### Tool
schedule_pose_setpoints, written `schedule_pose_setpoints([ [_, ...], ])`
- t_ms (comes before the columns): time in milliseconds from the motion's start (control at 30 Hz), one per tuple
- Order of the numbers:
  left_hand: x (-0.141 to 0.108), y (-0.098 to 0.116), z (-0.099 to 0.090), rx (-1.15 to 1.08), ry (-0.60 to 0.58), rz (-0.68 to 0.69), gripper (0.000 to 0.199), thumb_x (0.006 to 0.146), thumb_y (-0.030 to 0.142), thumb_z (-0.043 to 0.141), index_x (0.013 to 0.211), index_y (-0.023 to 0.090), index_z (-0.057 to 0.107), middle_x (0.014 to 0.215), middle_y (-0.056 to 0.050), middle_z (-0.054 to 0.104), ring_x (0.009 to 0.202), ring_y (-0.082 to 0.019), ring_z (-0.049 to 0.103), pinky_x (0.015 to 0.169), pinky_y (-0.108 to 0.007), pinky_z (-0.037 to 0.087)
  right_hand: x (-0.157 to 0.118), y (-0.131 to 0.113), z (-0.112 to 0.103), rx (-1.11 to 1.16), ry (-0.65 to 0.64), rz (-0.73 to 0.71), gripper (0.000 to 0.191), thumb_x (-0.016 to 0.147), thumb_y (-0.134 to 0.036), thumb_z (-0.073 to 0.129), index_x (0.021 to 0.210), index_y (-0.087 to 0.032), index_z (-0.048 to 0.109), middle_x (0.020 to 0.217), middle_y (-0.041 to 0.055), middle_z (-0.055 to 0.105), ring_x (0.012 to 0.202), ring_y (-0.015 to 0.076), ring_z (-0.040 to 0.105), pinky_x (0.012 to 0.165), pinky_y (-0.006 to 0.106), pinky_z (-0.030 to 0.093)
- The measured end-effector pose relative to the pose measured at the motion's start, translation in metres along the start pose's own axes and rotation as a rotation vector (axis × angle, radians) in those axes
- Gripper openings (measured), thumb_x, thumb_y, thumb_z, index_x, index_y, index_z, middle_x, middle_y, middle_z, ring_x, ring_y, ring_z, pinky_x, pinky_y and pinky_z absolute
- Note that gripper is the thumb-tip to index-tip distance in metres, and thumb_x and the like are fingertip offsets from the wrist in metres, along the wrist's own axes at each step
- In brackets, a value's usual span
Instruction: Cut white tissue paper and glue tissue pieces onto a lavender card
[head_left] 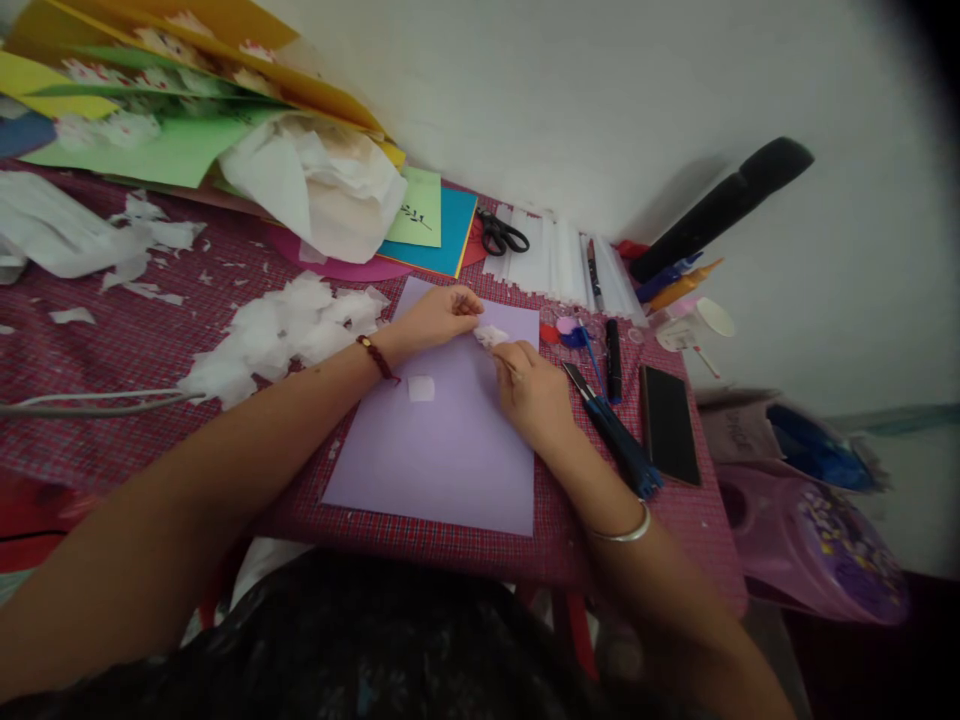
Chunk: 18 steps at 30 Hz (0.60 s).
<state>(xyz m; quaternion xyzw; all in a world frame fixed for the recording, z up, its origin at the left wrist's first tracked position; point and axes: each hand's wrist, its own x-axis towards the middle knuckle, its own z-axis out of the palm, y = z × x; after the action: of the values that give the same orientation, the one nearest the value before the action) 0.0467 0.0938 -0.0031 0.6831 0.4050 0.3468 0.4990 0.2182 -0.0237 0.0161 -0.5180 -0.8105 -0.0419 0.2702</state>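
A sheet of purple paper [442, 460] lies on the checked cloth, with a small white paper square [421, 388] on its left half. Over the sheet's upper part, my right hand [534, 392] pinches a thin stick, whose far end meets a small crumpled white tissue piece [491, 336]. Just left of that tissue is my left hand [442, 316], its fingers bent together; whether they grip anything is too small to tell. Torn white tissue pieces [281, 330] are heaped left of the purple sheet.
Scissors [502, 234], a blue cutter [615, 432], a black marker [613, 360] and a dark phone [670, 424] lie around the right side. Coloured sheets [180, 150] and a large white bundle [319, 185] stand at the back left. A grey cable [97, 409] crosses the left.
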Motion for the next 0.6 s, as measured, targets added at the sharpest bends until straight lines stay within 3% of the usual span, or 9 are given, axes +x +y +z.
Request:
schedule_pose_setpoints([
  [167, -0.011, 0.015, -0.012, -0.033, -0.066, -0.07, 0.01, 0.077, 0.01, 0.062, 0.086, 0.015, 0.06, 0.07, 0.001, 0.061, 0.065, -0.01, 0.054, 0.068, -0.026, 0.045, 0.001, 0.007, -0.001, 0.229, 0.105, 0.104, 0.02, 0.099, -0.024, 0.046, 0.1, -0.022, 0.066, 0.092, 0.008, 0.073, 0.079, 0.0216, 0.068, 0.068, 0.032, 0.051],
  [300, -0.021, 0.026, -0.043, 0.078, -0.16, -0.096, 0.0, 0.076, 0.017, 0.063, 0.076, 0.017, 0.063, 0.066, -0.001, 0.06, 0.058, -0.011, 0.054, 0.061, -0.026, 0.044, 0.001, 0.017, 0.001, 0.504, 0.236, 0.314, 0.022, 0.101, -0.035, 0.046, 0.097, -0.021, 0.063, 0.075, 0.0021, 0.068, 0.06, 0.0165, 0.064, 0.059, 0.031, 0.05],
  [367, -0.023, 0.028, -0.058, 0.145, -0.277, -0.113, 0.005, 0.072, 0.022, 0.068, 0.074, 0.018, 0.066, 0.067, -0.001, 0.063, 0.058, -0.013, 0.057, 0.059, -0.026, 0.044, 0.002, 0.021, 0.003, 0.602, 0.269, 0.38, 0.023, 0.1, -0.037, 0.047, 0.095, -0.021, 0.063, 0.072, -0.0001, 0.066, 0.053, 0.0136, 0.061, 0.055, 0.028, 0.049],
  [500, -0.023, 0.028, -0.07, 0.269, -0.528, -0.14, 0.018, 0.061, 0.028, 0.076, 0.077, 0.021, 0.073, 0.069, 0.0, 0.068, 0.062, -0.015, 0.06, 0.058, -0.024, 0.044, 0.003, 0.023, 0.005, 0.664, 0.268, 0.42, 0.019, 0.097, -0.034, 0.05, 0.093, -0.02, 0.063, 0.07, -0.0007, 0.066, 0.049, 0.0117, 0.058, 0.051, 0.026, 0.047],
  [600, -0.023, 0.027, -0.063, 0.353, -0.526, -0.12, 0.02, 0.057, 0.025, 0.076, 0.076, 0.021, 0.074, 0.066, 0.0, 0.068, 0.059, -0.014, 0.06, 0.055, -0.022, 0.042, 0.002, 0.024, 0.003, 0.627, 0.194, 0.375, 0.017, 0.095, -0.03, 0.052, 0.097, -0.019, 0.065, 0.075, 0.0012, 0.069, 0.055, 0.013, 0.061, 0.054, 0.028, 0.049],
])
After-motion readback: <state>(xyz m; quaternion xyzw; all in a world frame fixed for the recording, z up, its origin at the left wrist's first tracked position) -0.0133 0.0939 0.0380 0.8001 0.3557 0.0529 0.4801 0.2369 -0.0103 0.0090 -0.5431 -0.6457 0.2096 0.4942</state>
